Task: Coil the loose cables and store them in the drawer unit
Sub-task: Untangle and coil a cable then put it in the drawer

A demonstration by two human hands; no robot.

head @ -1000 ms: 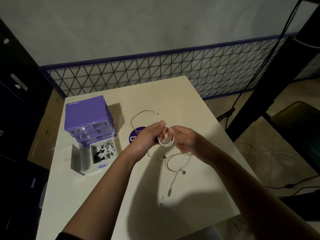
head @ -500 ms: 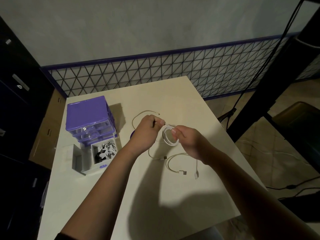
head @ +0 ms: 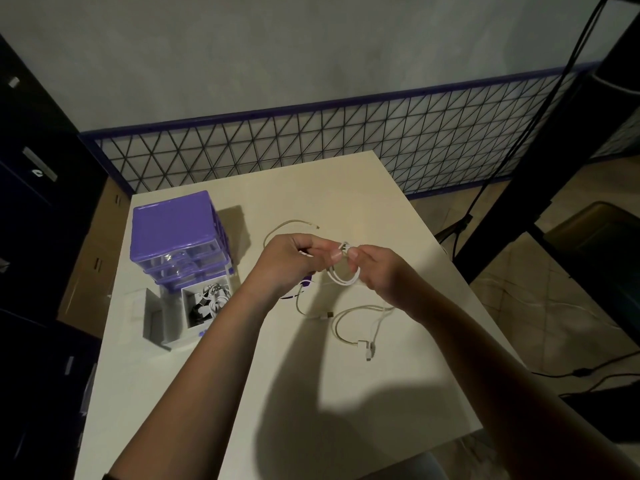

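Above the middle of the table, both hands hold a white cable wound into a small coil point(head: 341, 276). My left hand point(head: 294, 259) pinches its top end, and my right hand point(head: 375, 271) grips the loops from the right. The free tail of this cable point(head: 375, 327) runs down to the table. Another loose white cable point(head: 341, 332) lies in a curve below the hands. A third cable point(head: 287, 225) arcs behind my left hand. The purple drawer unit point(head: 176, 233) stands at the left, its bottom drawer point(head: 194, 310) pulled out with coiled cables inside.
A round purple sticker or disc point(head: 304, 284) lies on the cream table point(head: 346, 393) under my left wrist. A wire grid fence point(head: 346, 140) runs behind the table. A black post and hanging black cables point(head: 519, 140) stand at the right, beyond the table's right edge.
The hanging tail has been wound up, so the coil holds more loops and the plug end has moved closer. Both hands stay together above the table's middle.
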